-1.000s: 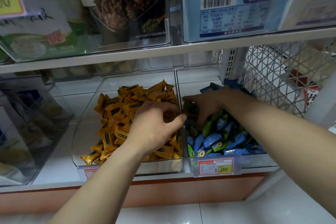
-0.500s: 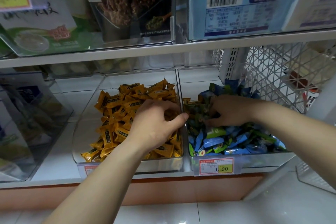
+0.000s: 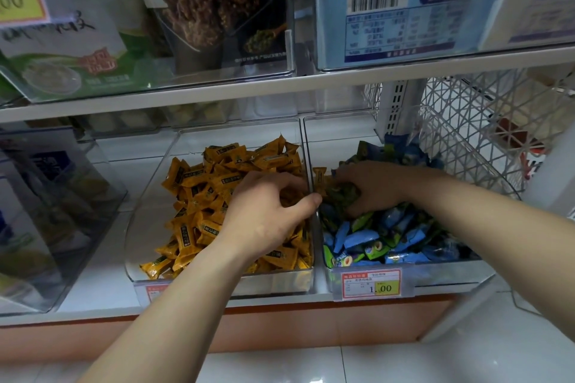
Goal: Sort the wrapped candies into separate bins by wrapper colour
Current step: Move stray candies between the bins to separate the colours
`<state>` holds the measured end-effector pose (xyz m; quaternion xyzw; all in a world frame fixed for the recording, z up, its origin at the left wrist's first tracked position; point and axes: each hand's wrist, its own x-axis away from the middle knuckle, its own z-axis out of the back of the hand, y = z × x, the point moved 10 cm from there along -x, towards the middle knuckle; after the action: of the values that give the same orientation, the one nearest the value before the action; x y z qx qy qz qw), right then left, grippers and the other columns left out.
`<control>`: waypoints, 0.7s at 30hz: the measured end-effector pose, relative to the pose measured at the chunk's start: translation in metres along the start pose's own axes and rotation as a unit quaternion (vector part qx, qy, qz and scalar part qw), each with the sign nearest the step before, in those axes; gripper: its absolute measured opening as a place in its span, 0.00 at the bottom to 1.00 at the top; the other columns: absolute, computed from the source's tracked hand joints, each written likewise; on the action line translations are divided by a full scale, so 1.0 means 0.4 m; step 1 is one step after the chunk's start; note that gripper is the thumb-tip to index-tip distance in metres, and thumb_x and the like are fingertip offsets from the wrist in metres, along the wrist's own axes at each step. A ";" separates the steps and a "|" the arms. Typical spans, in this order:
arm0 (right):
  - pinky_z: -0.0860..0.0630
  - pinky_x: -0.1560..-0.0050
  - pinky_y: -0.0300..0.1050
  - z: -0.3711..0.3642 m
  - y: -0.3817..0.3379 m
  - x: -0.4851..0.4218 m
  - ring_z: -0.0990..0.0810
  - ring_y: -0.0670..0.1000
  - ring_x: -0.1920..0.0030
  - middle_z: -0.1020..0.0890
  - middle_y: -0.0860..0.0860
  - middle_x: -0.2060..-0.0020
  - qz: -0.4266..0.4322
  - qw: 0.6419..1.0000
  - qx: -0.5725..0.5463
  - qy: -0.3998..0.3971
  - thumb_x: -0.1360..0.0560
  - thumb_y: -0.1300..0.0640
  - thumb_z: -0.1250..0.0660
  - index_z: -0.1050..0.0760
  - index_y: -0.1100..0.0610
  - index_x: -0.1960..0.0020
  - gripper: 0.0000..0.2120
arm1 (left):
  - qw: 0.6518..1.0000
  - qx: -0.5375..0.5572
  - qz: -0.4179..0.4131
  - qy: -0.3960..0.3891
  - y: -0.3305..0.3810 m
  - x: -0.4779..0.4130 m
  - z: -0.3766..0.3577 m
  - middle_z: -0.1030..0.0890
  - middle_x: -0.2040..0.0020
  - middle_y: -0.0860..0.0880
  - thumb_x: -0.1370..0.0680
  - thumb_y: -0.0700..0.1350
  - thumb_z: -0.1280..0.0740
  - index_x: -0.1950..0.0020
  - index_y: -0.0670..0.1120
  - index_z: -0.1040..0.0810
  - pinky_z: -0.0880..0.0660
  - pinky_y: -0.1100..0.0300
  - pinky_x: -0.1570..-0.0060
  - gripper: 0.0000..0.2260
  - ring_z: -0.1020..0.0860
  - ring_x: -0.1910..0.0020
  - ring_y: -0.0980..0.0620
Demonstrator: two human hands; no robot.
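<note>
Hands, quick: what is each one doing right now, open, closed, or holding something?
Left hand: fingers curled among the orange candies; a grip cannot be told.
Right hand: fingers curled round a clump of green candies.

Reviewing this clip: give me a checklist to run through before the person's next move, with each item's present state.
1. Left clear plastic bin holds only yellow-wrapped candies: ok, as far as visible.
2. Right clear plastic bin holds one colour: not ok, blue-wrapped candies and green-wrapped candies are mixed.
3. Stray yellow-wrapped candy by the divider in the right bin: not ok.
4. Left hand holding a candy: cannot tell.
5. Right hand gripping green candies: cannot tell, fingers curl over them.
</note>
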<state>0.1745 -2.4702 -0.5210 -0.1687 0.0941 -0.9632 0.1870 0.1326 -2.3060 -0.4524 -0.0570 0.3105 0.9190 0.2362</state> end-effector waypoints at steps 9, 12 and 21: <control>0.25 0.44 0.43 -0.031 -0.008 0.114 0.23 0.44 0.44 0.22 0.39 0.41 -0.023 0.998 0.033 -0.047 0.21 0.38 0.43 0.27 0.38 0.32 0.19 | 1.000 -0.001 -0.022 0.017 0.014 0.002 0.011 0.22 0.57 0.65 0.28 0.67 0.37 0.47 0.57 0.18 0.30 0.68 0.58 0.19 0.24 0.55 0.65; 0.27 0.57 0.44 -0.017 -0.012 0.069 0.23 0.45 0.61 0.20 0.45 0.60 -0.043 0.995 -0.014 -0.085 0.19 0.39 0.42 0.18 0.52 0.46 0.20 | 1.000 -0.004 -0.017 0.019 0.013 0.001 0.011 0.24 0.59 0.67 0.28 0.68 0.38 0.48 0.58 0.18 0.29 0.68 0.57 0.20 0.25 0.55 0.65; 0.25 0.58 0.43 0.066 -0.020 -0.091 0.21 0.51 0.53 0.20 0.51 0.53 -0.043 0.992 -0.024 0.114 0.25 0.49 0.29 0.20 0.56 0.48 0.12 | 1.000 0.002 -0.019 0.022 0.015 -0.002 0.012 0.23 0.59 0.68 0.28 0.69 0.37 0.48 0.58 0.18 0.27 0.64 0.55 0.19 0.23 0.53 0.64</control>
<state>0.2130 -2.4519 -0.5051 -0.0666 0.1306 -0.9807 0.1295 0.1306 -2.3074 -0.4451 -0.0826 0.3163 0.9121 0.2473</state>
